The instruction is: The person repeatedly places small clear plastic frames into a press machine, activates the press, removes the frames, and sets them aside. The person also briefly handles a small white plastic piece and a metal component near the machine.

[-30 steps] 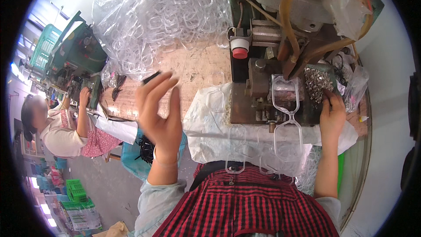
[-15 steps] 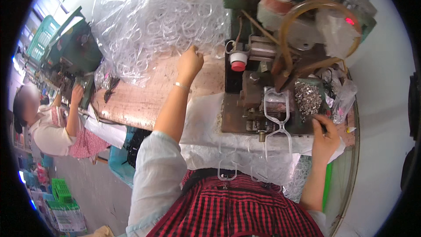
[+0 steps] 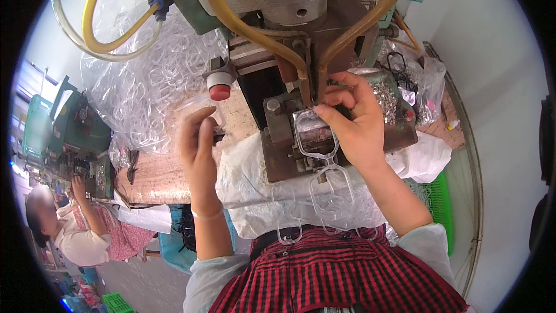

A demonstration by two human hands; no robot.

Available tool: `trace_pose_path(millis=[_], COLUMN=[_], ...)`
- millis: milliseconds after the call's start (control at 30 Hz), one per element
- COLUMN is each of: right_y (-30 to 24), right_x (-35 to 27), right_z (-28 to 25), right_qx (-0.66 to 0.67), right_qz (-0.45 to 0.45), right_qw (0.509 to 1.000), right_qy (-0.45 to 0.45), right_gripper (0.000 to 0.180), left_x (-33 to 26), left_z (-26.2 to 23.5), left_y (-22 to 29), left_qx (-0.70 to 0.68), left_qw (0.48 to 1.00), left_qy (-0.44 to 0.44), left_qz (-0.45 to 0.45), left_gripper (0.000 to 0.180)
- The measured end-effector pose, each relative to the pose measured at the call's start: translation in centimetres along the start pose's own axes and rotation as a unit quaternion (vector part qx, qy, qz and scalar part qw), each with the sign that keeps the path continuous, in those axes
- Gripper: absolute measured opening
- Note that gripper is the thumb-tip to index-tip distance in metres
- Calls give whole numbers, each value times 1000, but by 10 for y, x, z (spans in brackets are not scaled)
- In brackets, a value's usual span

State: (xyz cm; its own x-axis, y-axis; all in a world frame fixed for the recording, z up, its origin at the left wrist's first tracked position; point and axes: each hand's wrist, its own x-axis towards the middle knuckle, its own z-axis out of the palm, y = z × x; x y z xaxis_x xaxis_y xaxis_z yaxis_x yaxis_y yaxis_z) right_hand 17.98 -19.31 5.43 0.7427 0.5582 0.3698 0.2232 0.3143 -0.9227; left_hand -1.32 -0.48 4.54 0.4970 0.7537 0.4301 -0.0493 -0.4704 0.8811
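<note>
A clear plastic eyeglass frame (image 3: 319, 155) sits on the machine's fixture (image 3: 282, 133), one rim on the block and the other over the front edge. My right hand (image 3: 359, 122) is closed in a pinch by that rim, just under the two copper-coloured prongs (image 3: 313, 84). Whatever lies between those fingertips is too small to make out. Left of the fixture, below a red push button (image 3: 219, 92), my left hand (image 3: 200, 153) has curled fingers, with clear plastic, seemingly another eyeglass frame, at the fingertips.
A tray of small metal pieces (image 3: 383, 101) lies right of the fixture. Clear frames pile in a plastic bag (image 3: 156, 75) at back left. More frames (image 3: 289, 232) hang by my apron. A green basket (image 3: 441, 208) stands at right. Another person (image 3: 81, 226) works at far left.
My left hand has drawn back from the clear pile toward me. My right hand has moved from beside the metal pieces to the prongs. The view has shifted, bringing the machine nearer the middle.
</note>
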Motion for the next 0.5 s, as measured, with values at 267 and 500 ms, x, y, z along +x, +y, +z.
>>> trace_pose_path(millis=[267, 500], right_y=[-27, 9], right_x=[-6, -34], right_z=[9, -35], right_qx=[168, -364], right_qz=[127, -202], right_qw=[978, 909], right_qy=[-3, 26], right_gripper=[47, 37], left_x=[17, -17], left_z=[45, 51], left_y=[85, 75], left_qx=[-51, 65], left_qw=[956, 870], left_qy=[41, -191], left_qz=[287, 449], left_gripper=[12, 22])
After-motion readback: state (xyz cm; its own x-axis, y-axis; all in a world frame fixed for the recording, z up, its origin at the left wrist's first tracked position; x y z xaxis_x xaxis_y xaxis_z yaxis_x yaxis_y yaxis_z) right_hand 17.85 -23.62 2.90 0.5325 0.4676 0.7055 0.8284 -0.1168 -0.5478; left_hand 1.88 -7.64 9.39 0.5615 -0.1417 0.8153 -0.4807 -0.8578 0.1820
